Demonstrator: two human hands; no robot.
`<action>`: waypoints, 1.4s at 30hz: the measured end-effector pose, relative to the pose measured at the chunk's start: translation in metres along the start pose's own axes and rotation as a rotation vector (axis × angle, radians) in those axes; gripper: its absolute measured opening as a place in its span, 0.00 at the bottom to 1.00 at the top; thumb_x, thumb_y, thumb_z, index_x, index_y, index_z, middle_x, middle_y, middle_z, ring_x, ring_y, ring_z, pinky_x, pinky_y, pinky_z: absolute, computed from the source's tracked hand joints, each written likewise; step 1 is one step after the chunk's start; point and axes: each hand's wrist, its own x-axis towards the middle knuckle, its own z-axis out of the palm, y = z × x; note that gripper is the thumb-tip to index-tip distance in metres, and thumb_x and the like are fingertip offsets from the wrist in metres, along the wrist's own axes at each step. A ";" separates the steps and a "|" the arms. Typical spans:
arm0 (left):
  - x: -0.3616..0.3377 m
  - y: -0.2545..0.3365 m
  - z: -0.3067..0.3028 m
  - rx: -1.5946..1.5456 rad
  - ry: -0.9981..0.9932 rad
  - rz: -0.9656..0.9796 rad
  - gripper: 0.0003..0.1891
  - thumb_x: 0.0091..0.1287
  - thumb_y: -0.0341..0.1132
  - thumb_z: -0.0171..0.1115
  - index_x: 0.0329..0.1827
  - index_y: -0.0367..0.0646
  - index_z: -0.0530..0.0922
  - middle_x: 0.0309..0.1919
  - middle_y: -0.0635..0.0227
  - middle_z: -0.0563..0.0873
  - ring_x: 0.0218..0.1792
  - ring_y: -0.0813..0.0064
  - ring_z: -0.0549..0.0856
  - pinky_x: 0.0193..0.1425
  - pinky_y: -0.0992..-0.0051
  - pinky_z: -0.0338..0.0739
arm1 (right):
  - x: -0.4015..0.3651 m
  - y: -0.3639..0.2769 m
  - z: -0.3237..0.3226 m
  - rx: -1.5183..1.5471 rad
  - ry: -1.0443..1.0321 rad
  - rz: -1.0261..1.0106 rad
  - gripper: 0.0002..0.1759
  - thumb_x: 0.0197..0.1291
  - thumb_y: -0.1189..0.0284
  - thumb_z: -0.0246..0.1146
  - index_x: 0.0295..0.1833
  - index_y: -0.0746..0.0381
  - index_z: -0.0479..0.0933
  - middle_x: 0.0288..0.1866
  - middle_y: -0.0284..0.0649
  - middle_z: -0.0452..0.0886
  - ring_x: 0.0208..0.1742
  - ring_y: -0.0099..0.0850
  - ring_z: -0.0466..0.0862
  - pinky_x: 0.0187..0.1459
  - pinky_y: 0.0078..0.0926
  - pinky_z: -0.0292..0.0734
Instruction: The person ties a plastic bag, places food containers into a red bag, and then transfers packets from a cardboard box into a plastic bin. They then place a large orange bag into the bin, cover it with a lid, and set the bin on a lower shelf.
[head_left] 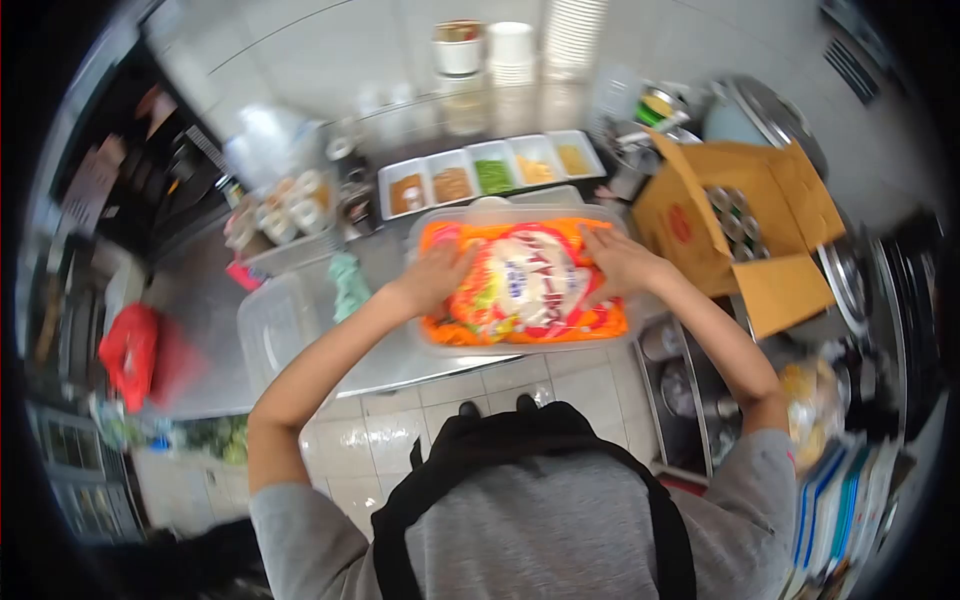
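Observation:
An orange plastic food bag [525, 280] with a white oval label and red lettering lies flat inside a clear plastic tub [500, 350] near the counter's front edge. My left hand [437, 277] rests on the bag's left side, its slightly blurred fingers stretched over the wrapper. On the opposite side, my right hand [622, 262] lies on the bag with its fingers spread. Neither hand visibly grips the wrapper. What is inside the bag is hidden by its print.
Behind the tub stands a row of white trays [492, 177] with chopped ingredients. An open cardboard box [690, 225] of cans is at right. A clear lid [280, 325], a green cloth [348, 286] and a red bag [130, 352] lie left. Stacked cups [512, 55] stand behind.

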 end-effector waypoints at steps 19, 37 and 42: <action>-0.272 0.001 0.242 -2.006 1.819 -1.686 0.45 0.55 0.42 0.68 0.70 0.39 0.50 0.69 0.51 0.54 0.69 0.58 0.57 0.70 0.55 0.51 | 0.053 -0.093 0.004 0.009 0.346 -0.401 0.43 0.63 0.46 0.44 0.74 0.59 0.38 0.77 0.45 0.36 0.77 0.38 0.37 0.69 0.53 0.27; -0.480 0.147 0.195 0.329 1.967 -1.904 0.10 0.61 0.22 0.52 0.44 0.42 0.70 0.46 0.52 0.82 0.41 0.59 0.84 0.42 0.65 0.79 | 0.011 -0.152 0.016 0.629 0.607 -0.487 0.36 0.66 0.57 0.43 0.74 0.61 0.41 0.76 0.50 0.32 0.76 0.46 0.37 0.71 0.43 0.35; -0.481 0.121 0.326 0.039 0.955 -2.429 0.19 0.58 0.23 0.46 0.53 0.50 0.71 0.45 0.61 0.84 0.41 0.51 0.83 0.40 0.59 0.76 | -0.004 -0.165 0.022 0.595 0.734 -0.433 0.36 0.64 0.61 0.48 0.73 0.63 0.45 0.75 0.53 0.36 0.76 0.49 0.39 0.71 0.45 0.36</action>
